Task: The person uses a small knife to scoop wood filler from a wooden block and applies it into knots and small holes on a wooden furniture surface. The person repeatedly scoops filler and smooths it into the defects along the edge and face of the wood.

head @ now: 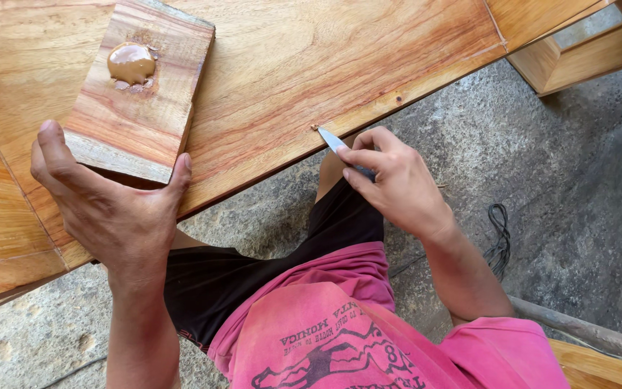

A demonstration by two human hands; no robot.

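Note:
My left hand (109, 205) grips the near end of a small wooden block (142, 94) that rests on a large reddish wooden panel (311, 65). A blob of brown putty (131, 63) sits on the block's far end. My right hand (394, 180) holds a thin metal blade (332, 139), and the blade's tip touches the near edge of the panel at a small spot.
A rough concrete floor (556, 166) lies below the panel. A dark coiled cord (499, 241) lies on it to the right. A wooden frame (577, 50) stands at the upper right, and a wooden plank (606, 367) shows at the lower right.

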